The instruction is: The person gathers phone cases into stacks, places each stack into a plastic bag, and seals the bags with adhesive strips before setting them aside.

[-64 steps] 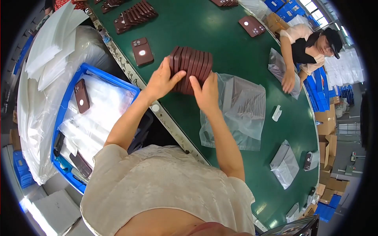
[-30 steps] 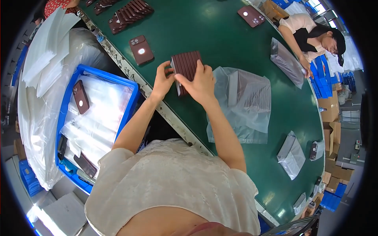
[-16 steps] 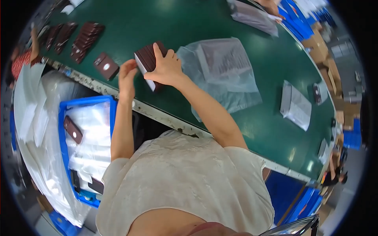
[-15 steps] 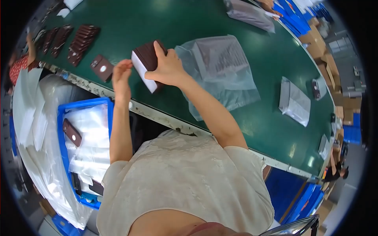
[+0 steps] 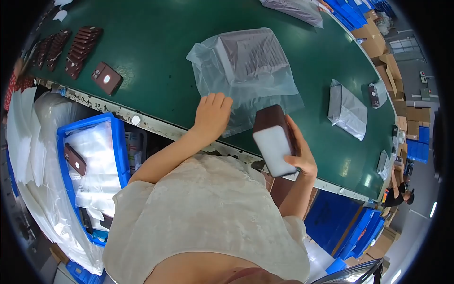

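Observation:
My right hand (image 5: 302, 150) is wrapped round a stack of dark brown phone cases (image 5: 273, 118) with a white face, held over the table's near edge. My left hand (image 5: 213, 113) rests on the lower edge of a clear plastic bag (image 5: 257, 90), its fingers bent and pressed together. Whether it pinches the film is hidden. Inside the bag lies a block of brown cases (image 5: 257, 54). A single brown case (image 5: 107, 78) with a white disc lies on the green table (image 5: 151, 52) to the left.
Rows of brown cases (image 5: 82, 51) stand at the upper left. Wrapped packs (image 5: 348, 111) lie at the right. A blue crate (image 5: 119, 151) with white sheets and a case is below the table edge. A person (image 5: 398, 195) is at the far right.
My right hand has carried the case stack rightward and toward me, turning its white face up. My left hand has moved right, from beside the stack to the bag. The view has shifted slightly.

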Demonstrator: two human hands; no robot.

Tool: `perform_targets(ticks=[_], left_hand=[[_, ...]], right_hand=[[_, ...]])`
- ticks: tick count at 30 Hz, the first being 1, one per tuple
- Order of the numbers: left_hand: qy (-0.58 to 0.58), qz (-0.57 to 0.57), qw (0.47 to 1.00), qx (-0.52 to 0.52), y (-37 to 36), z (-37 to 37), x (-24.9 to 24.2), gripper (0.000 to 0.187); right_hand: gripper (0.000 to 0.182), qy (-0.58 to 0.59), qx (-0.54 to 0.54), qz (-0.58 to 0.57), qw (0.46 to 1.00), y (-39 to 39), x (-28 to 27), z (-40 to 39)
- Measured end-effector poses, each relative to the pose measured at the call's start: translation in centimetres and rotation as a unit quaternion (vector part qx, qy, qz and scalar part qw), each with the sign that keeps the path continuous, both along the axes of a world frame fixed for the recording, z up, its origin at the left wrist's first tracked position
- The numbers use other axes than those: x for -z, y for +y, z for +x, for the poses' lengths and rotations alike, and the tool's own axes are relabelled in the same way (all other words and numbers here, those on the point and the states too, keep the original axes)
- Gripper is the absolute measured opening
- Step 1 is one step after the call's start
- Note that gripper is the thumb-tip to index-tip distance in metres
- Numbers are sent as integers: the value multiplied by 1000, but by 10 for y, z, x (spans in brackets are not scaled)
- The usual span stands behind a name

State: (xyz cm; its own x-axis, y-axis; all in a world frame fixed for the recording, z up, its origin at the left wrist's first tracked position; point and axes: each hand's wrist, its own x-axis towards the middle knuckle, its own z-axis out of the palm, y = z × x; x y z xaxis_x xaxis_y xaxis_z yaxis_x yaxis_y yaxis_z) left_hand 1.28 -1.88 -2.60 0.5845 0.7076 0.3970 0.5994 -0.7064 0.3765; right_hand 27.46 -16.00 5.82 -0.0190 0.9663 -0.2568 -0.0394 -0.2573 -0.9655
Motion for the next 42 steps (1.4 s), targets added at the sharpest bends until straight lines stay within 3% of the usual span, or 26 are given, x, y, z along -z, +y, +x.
perform_targets(ticks=[2, 3, 5, 6, 9, 10, 14, 17, 22, 31, 34, 35, 38, 42], left_hand=[[15, -3, 1000, -7, 1, -4, 2, 30], [-46, -45, 998, -22, 1, -8, 0, 25], [-166, -125, 977, -51, 1, -17, -6, 17], [-162, -122, 978, -49, 0, -20, -9, 17], [-337, -270, 898, -81, -5, -27, -17, 12], [-336, -268, 899, -81, -6, -29, -17, 12], [-347, -202, 909, -108, -3, -33, -12, 11], [-286, -9, 958, -4, 2, -31, 2, 15], [-262, 50, 956, 121, -7, -25, 22, 18], [-272, -50, 959, 67, -12, -40, 40, 23], [-259, -37, 965, 25, -9, -40, 34, 21], [-227, -37, 973, 19, -9, -42, 32, 19], [-166, -41, 985, 2, -11, -43, 33, 15], [-190, -48, 974, 117, -9, -43, 41, 11]], right_hand=[[121, -94, -45, 7, 995, 17, 1, -6], [122, -140, -70, 12, 988, 28, 1, -9], [117, -137, -103, 47, 984, 53, 3, -20], [114, -137, -138, 80, 978, 65, 5, -26], [108, -132, -174, 86, 972, 100, 10, -39], [106, -132, -192, 88, 968, 106, 11, -43], [101, -259, -134, 114, 950, 112, 17, -55], [102, -367, -102, 105, 919, 108, 20, -69], [103, -541, -23, 126, 831, 101, 26, -107], [103, -522, 32, 208, 827, 114, 48, -132], [106, -613, 39, 198, 764, 96, 42, -138], [106, -611, 38, 199, 765, 90, 44, -138], [111, -540, 79, 155, 823, 68, 65, -128], [113, -441, 163, 230, 852, 79, 90, -137]])
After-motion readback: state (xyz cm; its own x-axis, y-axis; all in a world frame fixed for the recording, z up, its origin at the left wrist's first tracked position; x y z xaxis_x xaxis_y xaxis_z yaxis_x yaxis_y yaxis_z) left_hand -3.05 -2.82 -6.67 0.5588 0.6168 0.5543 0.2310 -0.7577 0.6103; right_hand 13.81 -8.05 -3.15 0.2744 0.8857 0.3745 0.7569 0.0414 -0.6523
